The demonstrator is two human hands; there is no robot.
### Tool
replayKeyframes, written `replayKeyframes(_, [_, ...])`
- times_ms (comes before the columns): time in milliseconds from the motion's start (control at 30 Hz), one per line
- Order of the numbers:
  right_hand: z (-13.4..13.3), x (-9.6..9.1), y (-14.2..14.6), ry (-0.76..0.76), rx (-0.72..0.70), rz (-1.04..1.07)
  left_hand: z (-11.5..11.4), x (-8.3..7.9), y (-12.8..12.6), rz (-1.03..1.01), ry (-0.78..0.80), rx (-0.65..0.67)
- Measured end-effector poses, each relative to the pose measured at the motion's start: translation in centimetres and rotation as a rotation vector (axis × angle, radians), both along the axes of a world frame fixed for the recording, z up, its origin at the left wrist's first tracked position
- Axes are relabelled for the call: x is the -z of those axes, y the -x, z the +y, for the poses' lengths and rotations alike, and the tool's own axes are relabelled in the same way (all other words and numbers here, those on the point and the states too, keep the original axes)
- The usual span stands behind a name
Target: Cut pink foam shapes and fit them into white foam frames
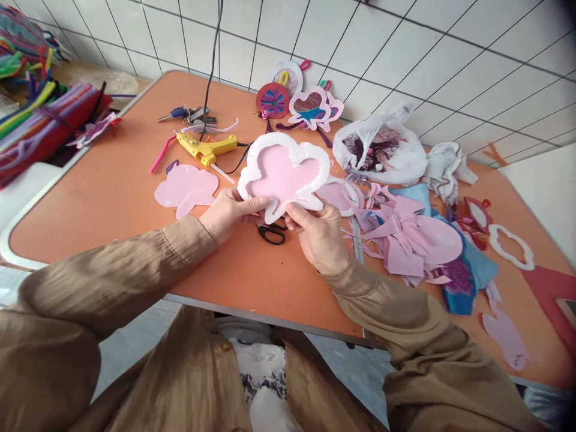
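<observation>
I see a pink and white shape (283, 171) up above the orange table (112, 180). The middle is flat, smooth and pink. All around it goes a thick white rim, puffy like foam, with round bumps on top and pointy bits at the bottom.

The left hand (229, 216) pinches its bottom left edge, thumb on top. The right hand (319, 237) pinches the bottom right, its thumb on the rim too. So the shape sticks out past both thumbs, away from the person, and most of it is not covered.

Under the hands is a black scissor handle (272, 235). Near the left hand lies a flat pink cutout (186, 187) with wavy sides, just below a shiny yellow glue gun (206, 147). Past the right hand is a messy heap of thin pink scraps (405, 240), all curly and bent.
</observation>
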State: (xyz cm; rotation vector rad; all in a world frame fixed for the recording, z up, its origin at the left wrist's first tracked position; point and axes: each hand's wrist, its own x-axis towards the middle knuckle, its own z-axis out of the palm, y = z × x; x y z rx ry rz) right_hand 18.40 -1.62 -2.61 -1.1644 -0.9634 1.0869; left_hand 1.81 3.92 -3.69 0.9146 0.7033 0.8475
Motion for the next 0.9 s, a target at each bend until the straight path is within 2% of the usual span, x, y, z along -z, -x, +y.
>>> replayKeyframes(233, [-0.43,-0.15,-0.44,-0.023,-0.017,-0.097,0.3,-0.03,0.26,-0.053,0.054,0.07])
replayKeyframes(500, [-0.37,-0.45,-0.56,-0.047,-0.039,-0.132,0.45,0.02,0.47,-0.062,0.001,0.134])
replayKeyframes(900, [0.04,-0.57,-1.0,-0.078,-0.053,-0.179,0.09,-0.73,0.29,-0.017,-0.071,0.091])
